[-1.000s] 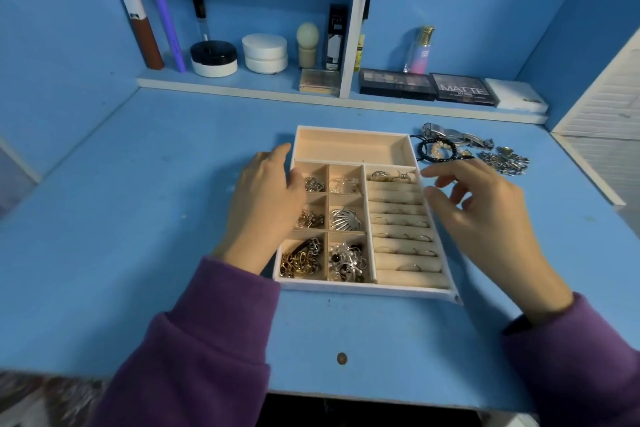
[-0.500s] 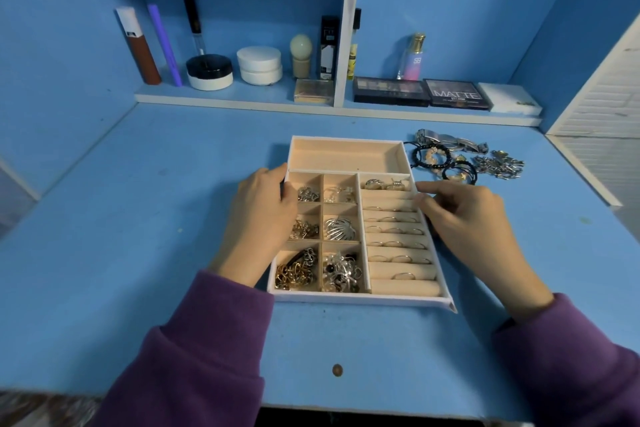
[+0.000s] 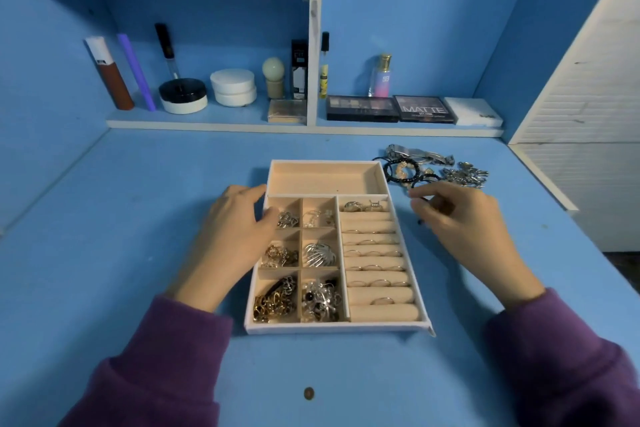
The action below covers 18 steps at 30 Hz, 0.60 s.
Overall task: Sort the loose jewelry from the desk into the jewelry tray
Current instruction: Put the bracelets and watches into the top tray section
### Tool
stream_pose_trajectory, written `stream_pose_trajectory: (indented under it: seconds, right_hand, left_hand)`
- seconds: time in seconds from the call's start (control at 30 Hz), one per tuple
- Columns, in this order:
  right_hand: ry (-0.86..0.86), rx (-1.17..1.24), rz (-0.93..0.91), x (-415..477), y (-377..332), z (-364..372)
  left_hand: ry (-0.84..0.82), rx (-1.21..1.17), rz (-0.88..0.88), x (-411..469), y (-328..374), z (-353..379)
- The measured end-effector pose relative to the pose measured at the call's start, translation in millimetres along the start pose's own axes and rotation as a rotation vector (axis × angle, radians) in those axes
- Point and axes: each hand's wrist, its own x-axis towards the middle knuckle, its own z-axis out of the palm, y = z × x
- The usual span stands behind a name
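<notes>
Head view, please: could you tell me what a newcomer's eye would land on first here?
The cream jewelry tray at the centre of the blue desk, its small compartments glittering with gold and silver pieces. The left hand rests on its left edge, while the right hand reaches toward the loose jewelry pile beyond the tray's far right corner.

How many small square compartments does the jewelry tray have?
6, in two columns of three on the jewelry tray's left side; the left hand overlaps the left column's edge.
</notes>
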Motion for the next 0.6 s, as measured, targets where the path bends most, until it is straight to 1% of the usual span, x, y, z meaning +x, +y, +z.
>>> stream_pose_trajectory:
  seconds: [0.07, 0.1, 0.2, 0.23, 0.37, 0.43, 0.47, 0.6]
  right_hand:
    - [0.034, -0.139, -0.019, 14, 11, -8]
    - [0.014, -0.212, -0.025, 21, 17, -10]
    - [-0.121, -0.367, -0.046, 33, 26, -9]
    - [-0.133, -0.400, -0.052, 34, 27, -6]
    - [-0.066, -0.451, -0.121, 33, 30, 1]
    - [0.002, -0.353, -0.120, 33, 34, 0]
    - [0.047, -0.250, -0.091, 33, 35, -2]
    - [0.209, 0.273, 0.117, 35, 35, -13]
  left_hand:
    - [-0.037, 0.089, 0.015, 4, 9, -5]
    - [-0.044, 0.117, 0.040, 6, 15, -7]
    - [-0.067, 0.180, 0.146, 18, 41, -9]
    - [-0.071, 0.202, 0.188, 22, 50, -8]
    - [-0.115, 0.255, 0.338, 43, 84, 6]
    - [-0.157, 0.251, 0.395, 55, 97, 17]
    - [-0.181, 0.249, 0.423, 59, 102, 23]
    - [-0.268, 0.288, 0.510, 73, 114, 51]
